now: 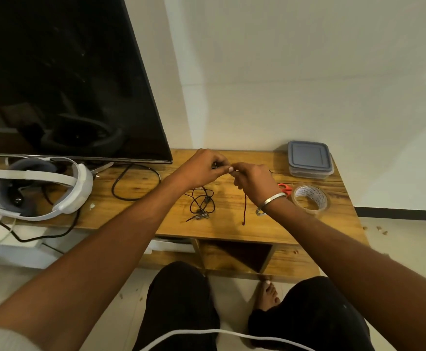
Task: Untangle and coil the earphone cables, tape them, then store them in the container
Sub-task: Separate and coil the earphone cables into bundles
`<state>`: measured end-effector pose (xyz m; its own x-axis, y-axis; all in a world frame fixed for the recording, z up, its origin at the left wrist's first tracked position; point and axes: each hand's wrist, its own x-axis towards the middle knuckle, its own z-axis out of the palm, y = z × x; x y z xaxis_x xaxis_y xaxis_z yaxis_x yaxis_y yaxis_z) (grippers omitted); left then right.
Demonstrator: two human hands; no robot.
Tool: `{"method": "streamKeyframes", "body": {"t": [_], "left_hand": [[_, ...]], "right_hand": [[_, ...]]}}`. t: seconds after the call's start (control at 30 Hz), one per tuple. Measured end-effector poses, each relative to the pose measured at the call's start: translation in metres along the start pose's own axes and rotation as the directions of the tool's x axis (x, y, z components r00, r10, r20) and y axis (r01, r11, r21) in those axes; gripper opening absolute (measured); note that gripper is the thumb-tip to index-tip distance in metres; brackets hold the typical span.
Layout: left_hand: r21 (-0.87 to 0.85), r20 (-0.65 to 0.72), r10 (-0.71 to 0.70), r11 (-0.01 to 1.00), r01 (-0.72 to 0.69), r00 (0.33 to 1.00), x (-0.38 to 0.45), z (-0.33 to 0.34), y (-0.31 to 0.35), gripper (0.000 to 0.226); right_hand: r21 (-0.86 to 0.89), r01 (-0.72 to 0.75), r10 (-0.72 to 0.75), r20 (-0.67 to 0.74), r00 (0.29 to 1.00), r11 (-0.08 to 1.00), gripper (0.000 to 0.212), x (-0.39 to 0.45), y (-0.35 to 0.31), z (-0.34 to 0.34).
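Note:
My left hand (pixel 203 168) and my right hand (pixel 253 182) meet above the wooden table (pixel 232 224), fingertips pinched together on earphone cable. A black earphone cable (pixel 201 202) hangs from my left hand and lies in a tangle on the table below. A thin red cable (pixel 245 210) dangles from my right hand down to the tabletop. A roll of clear tape (pixel 310 198) lies right of my right wrist. The closed container with a grey lid (pixel 309 158) stands at the back right corner.
Orange-handled scissors (pixel 284 187) lie partly behind my right wrist. A large dark TV (pixel 67 79) fills the back left, with a black cord (pixel 133 183) looped under it. A white headset (pixel 37 188) sits at the left. My knees and a bare foot are below the table's front edge.

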<state>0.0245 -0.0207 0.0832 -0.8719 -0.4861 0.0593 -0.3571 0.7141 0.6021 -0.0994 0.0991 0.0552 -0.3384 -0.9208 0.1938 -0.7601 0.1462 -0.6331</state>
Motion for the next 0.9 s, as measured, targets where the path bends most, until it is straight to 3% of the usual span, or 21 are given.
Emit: {"method": "streamKeyframes", "body": {"t": [0.17, 0.43, 0.63, 0.7, 0.83, 0.9], "left_hand": [[-0.030, 0.024, -0.060, 0.998, 0.061, 0.998, -0.002, -0.002, -0.003, 0.018], [0.037, 0.058, -0.100, 0.994, 0.098, 0.993, -0.004, -0.015, -0.009, 0.018], [0.045, 0.038, -0.132, 0.991, 0.130, 0.991, -0.006, -0.018, -0.017, 0.018], [0.044, 0.018, -0.116, 0.992, 0.115, 0.993, -0.006, -0.016, -0.013, 0.019], [0.039, 0.017, -0.080, 0.996, 0.080, 0.997, -0.003, -0.012, -0.005, 0.019], [0.041, 0.021, -0.061, 0.997, 0.061, 0.998, -0.002, -0.009, 0.001, 0.018]], "right_hand": [[-0.073, 0.021, -0.026, -0.068, 0.997, 0.997, 0.022, -0.004, 0.011, -0.004], [-0.091, -0.076, 0.064, -0.130, 0.989, 0.993, 0.024, -0.012, 0.033, -0.006], [-0.251, -0.229, 0.226, -0.044, 0.973, 0.940, 0.021, -0.013, 0.052, -0.003], [-0.301, -0.210, 0.230, 0.033, 0.973, 0.930, 0.024, -0.012, 0.049, 0.000], [-0.222, -0.095, 0.111, 0.061, 0.992, 0.970, 0.057, -0.010, 0.029, 0.007], [-0.151, -0.010, 0.021, 0.077, 0.997, 0.988, 0.054, -0.006, 0.016, 0.011]]}}
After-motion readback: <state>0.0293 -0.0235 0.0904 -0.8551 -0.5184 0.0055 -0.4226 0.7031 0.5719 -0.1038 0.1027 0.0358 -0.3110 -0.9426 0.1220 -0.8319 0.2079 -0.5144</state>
